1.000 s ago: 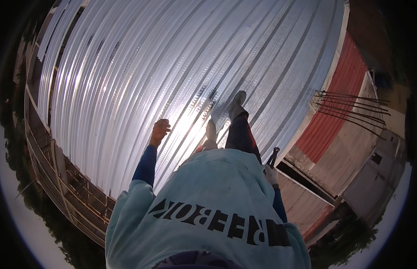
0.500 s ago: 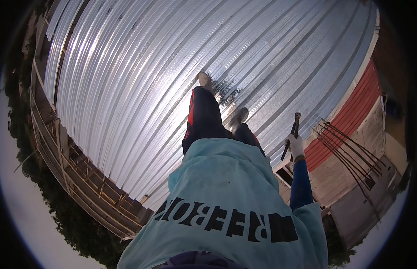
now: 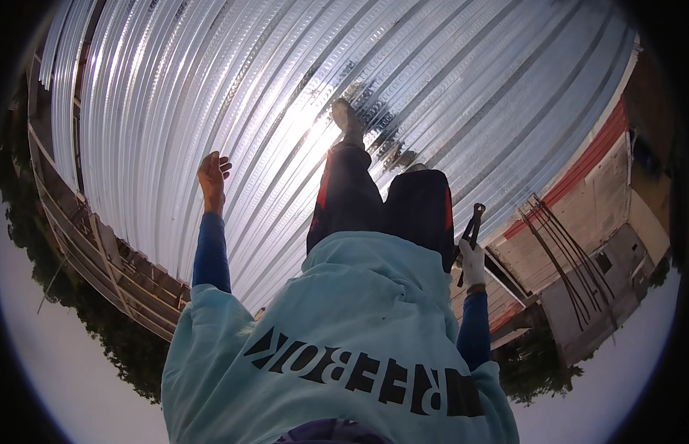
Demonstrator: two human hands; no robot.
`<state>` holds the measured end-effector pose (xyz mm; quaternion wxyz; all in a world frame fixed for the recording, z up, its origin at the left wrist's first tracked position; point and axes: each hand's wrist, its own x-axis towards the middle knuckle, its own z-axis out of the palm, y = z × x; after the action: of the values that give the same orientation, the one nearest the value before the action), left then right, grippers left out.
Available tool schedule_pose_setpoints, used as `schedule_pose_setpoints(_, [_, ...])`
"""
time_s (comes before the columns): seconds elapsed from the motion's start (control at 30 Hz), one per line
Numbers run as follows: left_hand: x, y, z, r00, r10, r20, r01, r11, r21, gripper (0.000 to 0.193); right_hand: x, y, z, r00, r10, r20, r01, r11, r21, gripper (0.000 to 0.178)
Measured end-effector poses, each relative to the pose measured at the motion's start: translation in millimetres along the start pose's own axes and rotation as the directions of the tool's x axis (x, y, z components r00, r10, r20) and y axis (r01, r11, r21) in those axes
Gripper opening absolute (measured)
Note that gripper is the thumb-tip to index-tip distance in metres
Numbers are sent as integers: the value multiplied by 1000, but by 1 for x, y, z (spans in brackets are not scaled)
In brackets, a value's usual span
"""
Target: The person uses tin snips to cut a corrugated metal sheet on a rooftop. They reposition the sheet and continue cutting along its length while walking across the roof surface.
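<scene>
Gloved right hand (image 3: 472,268) has fingers closed on a dark plier-like tool (image 3: 475,224), beside the thigh; left hand (image 3: 213,177) half-open over ribbed metal sheets (image 3: 159,133). Rebar rods (image 3: 540,239) jut out right of the tool, near red roofing (image 3: 607,143).

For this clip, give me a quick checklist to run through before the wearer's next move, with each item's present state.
1. Right hand gripping the dark metal tool: ok.
2. Left hand free: ok, nothing visible in it.
3. Both hands gloved: not ok; a white glove covers the right, the left is bare.
4. Left shoe in view over the ribbed metal sheeting: ok.
5. Right shoe set flat: cannot tell, the leg mostly hides it.
6. Tool apart from the thin dark rods: ok, a gap shows between them.
</scene>
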<state>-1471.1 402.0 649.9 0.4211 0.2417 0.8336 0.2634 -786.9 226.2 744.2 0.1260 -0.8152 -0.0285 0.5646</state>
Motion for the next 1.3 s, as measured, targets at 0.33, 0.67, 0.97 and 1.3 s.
schedule_pose_setpoints(0.33, [-15,149,147,931,-67,358,-20,972,234,48,6,-77,29,995,87,-41,-73,963,259,30])
schedule_pose_setpoints(0.67, [-168,208,398,544,-29,839,-314,920,235,46,121,-271,-6,959,15,284,-130,911,392,32])
schedule_pose_setpoints(0.97, [-104,214,493,279,-494,824,337,854,397,55,194,-312,108,918,105,381,-341,700,628,39])
schedule_pose_setpoints(1.3, [126,137,468,542,-479,690,-185,733,654,42,326,-328,349,859,271,435,-449,807,384,35])
